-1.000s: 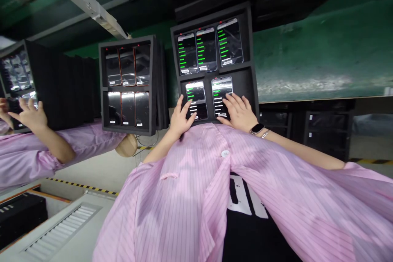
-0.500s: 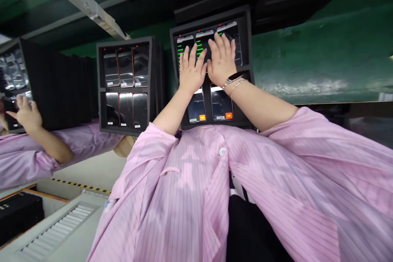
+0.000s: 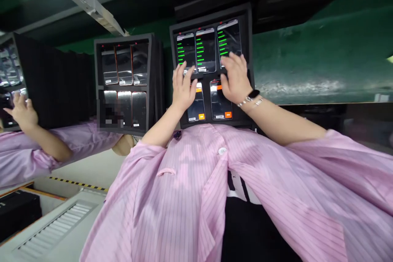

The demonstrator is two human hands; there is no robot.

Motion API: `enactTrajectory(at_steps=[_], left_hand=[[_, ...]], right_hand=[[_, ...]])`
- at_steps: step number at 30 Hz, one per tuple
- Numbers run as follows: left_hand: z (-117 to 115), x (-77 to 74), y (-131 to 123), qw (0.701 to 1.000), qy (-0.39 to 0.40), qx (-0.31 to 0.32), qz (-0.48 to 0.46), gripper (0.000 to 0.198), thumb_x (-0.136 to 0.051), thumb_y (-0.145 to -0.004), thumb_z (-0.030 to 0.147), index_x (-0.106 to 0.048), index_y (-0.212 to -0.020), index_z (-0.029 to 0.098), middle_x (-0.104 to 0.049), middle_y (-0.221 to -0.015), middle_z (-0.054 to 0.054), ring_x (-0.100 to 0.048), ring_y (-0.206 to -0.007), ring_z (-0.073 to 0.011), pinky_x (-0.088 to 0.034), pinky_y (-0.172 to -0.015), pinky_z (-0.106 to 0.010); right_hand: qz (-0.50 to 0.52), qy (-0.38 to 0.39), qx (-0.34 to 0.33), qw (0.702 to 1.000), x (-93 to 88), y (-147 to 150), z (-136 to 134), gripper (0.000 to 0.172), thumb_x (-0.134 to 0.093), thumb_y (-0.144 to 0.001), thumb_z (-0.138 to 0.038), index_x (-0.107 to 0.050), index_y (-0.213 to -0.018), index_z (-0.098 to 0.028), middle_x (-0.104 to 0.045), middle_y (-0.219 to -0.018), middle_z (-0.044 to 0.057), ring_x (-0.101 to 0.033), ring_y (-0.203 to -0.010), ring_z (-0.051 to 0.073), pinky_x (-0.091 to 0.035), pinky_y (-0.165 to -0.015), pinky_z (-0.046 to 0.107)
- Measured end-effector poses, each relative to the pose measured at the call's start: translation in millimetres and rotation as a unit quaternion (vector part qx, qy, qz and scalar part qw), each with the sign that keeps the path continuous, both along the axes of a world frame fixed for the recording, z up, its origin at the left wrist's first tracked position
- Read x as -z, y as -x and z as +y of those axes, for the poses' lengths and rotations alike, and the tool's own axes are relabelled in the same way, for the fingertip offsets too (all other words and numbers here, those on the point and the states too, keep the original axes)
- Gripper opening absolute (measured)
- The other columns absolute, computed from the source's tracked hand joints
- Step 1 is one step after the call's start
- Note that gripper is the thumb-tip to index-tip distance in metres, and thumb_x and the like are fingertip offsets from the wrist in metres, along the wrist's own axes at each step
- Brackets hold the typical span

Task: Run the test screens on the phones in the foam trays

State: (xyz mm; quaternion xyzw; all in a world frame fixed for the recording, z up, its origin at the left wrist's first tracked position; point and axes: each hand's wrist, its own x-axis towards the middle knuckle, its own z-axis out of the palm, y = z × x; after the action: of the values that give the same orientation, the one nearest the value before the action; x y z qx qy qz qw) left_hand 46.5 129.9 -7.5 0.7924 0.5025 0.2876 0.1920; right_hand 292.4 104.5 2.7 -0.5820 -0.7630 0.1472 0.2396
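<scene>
A black foam tray [image 3: 208, 18] holds several smartphones in two rows. The upper three show green text on dark screens, and the lower two show orange marks. My left hand [image 3: 183, 88], fingers spread, rests at the bottom of the upper left phone [image 3: 186, 47], just above the lower left phone [image 3: 196, 104]. My right hand [image 3: 235, 77] lies with its fingertips on the lower part of the upper right phone [image 3: 229, 37], above the lower right phone [image 3: 218, 98]. Neither hand grips a phone. A black watch and a thin bracelet circle my right wrist.
To the left stands a second foam tray [image 3: 123, 37] with several dark-screened phones, partly pixelated. Beyond it, a co-worker's hand [image 3: 21, 112] and pink striped sleeve [image 3: 37, 147] work by a stack of black foam [image 3: 55, 82]. A green wall [image 3: 307, 57] lies to the right.
Both hands have moved from the upper row down toward the gap between rows, uncovering the upper phones. Compared with a second ago, the lower screens show orange marks instead of green text.
</scene>
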Motion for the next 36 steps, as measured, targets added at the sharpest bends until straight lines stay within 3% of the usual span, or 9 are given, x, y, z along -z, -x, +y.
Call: enactTrajectory(at_steps=[2, 5, 8, 14, 22, 29, 31, 33, 36], left_hand=[[-43, -8.5, 23, 1.0, 0.007, -0.004, 0.009, 0.057, -0.033, -0.108, 0.061, -0.045, -0.153, 0.029, -0.035, -0.168, -0.012, -0.024, -0.163, -0.0324, -0.019, -0.134, -0.059], [-98, -5.8, 46, 0.999, 0.039, -0.016, 0.024, 0.061, -0.04, -0.107, 0.063, -0.042, -0.155, 0.026, -0.034, -0.167, -0.017, -0.027, -0.16, -0.0339, -0.024, -0.132, -0.06], [-123, 6.5, 50, 0.995, 0.097, -0.014, 0.027, 0.069, -0.039, -0.105, 0.069, -0.04, -0.156, 0.023, -0.033, -0.168, -0.021, -0.031, -0.159, -0.0354, -0.031, -0.128, -0.06], [-118, 13.6, 44, 0.992, 0.115, 0.032, 0.05, 0.075, -0.036, -0.105, 0.071, -0.039, -0.159, 0.019, -0.045, -0.163, -0.021, -0.045, -0.151, -0.0338, -0.036, -0.126, -0.055], [-121, 13.3, 40, 0.992, 0.105, -0.003, 0.064, 0.078, -0.039, -0.102, 0.076, -0.048, -0.156, 0.022, -0.051, -0.158, -0.016, -0.051, -0.143, -0.0368, -0.042, -0.121, -0.054], [-119, 16.0, 43, 0.99, 0.128, 0.009, 0.052, 0.071, -0.039, -0.102, 0.075, -0.058, -0.147, 0.023, -0.043, -0.165, -0.017, -0.049, -0.147, -0.039, -0.042, -0.123, -0.06], [-123, 18.7, 49, 0.991, 0.136, -0.005, 0.009, 0.073, -0.036, -0.104, 0.074, -0.044, -0.158, 0.027, -0.029, -0.174, -0.015, -0.038, -0.158, -0.0356, -0.039, -0.127, -0.057], [-130, 22.9, 56, 0.986, 0.158, -0.037, -0.036, 0.078, -0.034, -0.103, 0.075, -0.027, -0.166, 0.029, -0.017, -0.179, -0.015, -0.025, -0.165, -0.0316, -0.035, -0.13, -0.055], [-143, 28.2, 62, 0.965, 0.245, -0.075, -0.064, 0.088, -0.032, -0.102, 0.079, -0.018, -0.169, 0.025, -0.029, -0.174, -0.021, -0.032, -0.163, -0.0311, -0.037, -0.129, -0.056]], right_hand=[[0.008, 0.006, -0.03, 0.999, -8.4, -14, -47, 0.057, -0.034, -0.106, -0.036, -0.036, -0.162, -0.024, -0.054, -0.158, 0.011, -0.035, -0.158, 0.033, -0.018, -0.131, 0.069], [0.008, 0.022, -0.05, 0.998, -5.2, -21, -107, 0.055, -0.04, -0.106, -0.04, -0.043, -0.157, -0.022, -0.059, -0.154, 0.013, -0.042, -0.154, 0.034, -0.021, -0.13, 0.067], [-0.007, 0.047, -0.052, 0.997, 9.6, -14, -134, 0.053, -0.043, -0.105, -0.042, -0.05, -0.151, -0.017, -0.06, -0.154, 0.016, -0.044, -0.152, 0.035, -0.023, -0.129, 0.067], [-0.046, 0.037, -0.046, 0.997, 21.7, -3, -131, 0.055, -0.047, -0.105, -0.048, -0.055, -0.147, -0.013, -0.057, -0.157, 0.017, -0.042, -0.153, 0.035, -0.027, -0.129, 0.062], [-0.058, 0.047, -0.048, 0.996, 23.1, -5, -134, 0.066, -0.048, -0.104, -0.056, -0.051, -0.154, -0.012, -0.049, -0.163, 0.019, -0.042, -0.153, 0.036, -0.03, -0.126, 0.062], [-0.057, 0.049, -0.05, 0.996, 20.2, -2, -130, 0.066, -0.043, -0.105, -0.056, -0.053, -0.151, -0.01, -0.058, -0.154, 0.02, -0.045, -0.15, 0.035, -0.025, -0.129, 0.062], [-0.046, 0.034, -0.021, 0.998, 21.0, -12, -130, 0.069, -0.044, -0.103, -0.06, -0.052, -0.151, -0.011, -0.057, -0.156, 0.02, -0.042, -0.152, 0.036, -0.021, -0.13, 0.064], [-0.028, 0.018, 0.055, 0.998, 25.1, -29, -130, 0.076, -0.048, -0.1, -0.065, -0.048, -0.154, -0.012, -0.05, -0.16, 0.022, -0.038, -0.155, 0.04, -0.02, -0.129, 0.068], [0.034, 0.058, 0.19, 0.979, 34.9, -53, -131, 0.092, -0.052, -0.095, -0.071, -0.038, -0.16, -0.007, -0.043, -0.162, 0.03, -0.038, -0.154, 0.045, -0.03, -0.123, 0.072]])
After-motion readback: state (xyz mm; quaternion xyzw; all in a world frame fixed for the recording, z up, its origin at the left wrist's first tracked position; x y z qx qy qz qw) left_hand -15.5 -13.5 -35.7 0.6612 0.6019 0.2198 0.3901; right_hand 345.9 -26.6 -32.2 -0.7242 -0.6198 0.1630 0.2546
